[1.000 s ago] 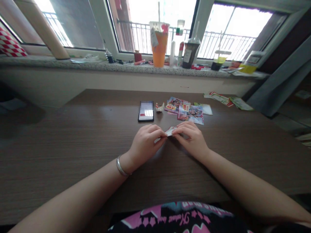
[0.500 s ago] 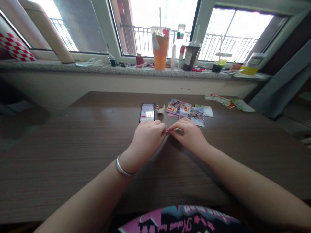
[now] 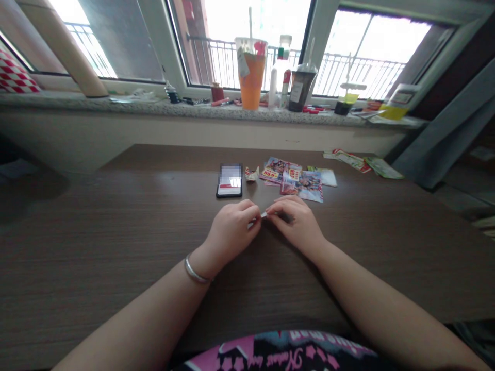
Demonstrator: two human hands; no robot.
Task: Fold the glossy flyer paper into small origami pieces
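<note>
My left hand (image 3: 231,230) and my right hand (image 3: 297,221) meet at the middle of the brown wooden table (image 3: 96,242). Both pinch a small folded piece of paper (image 3: 263,215), of which only a white sliver shows between the fingertips. A silver bracelet (image 3: 194,271) sits on my left wrist. Just beyond the hands lies a phone (image 3: 230,180) with its screen lit. To its right are a tiny crumpled paper piece (image 3: 251,173) and a spread of colourful printed leaflets (image 3: 296,178).
More leaflets (image 3: 363,161) lie at the table's far right. The stone windowsill (image 3: 116,107) behind carries an orange drink cup (image 3: 251,72), a dark drink cup (image 3: 300,85), bottles, a cardboard tube (image 3: 64,49) and small clutter. A grey curtain (image 3: 452,129) hangs at right.
The folded paper showed more a second ago; now my fingers have closed tighter over it and only a sliver is seen. The hands stayed at the same spot.
</note>
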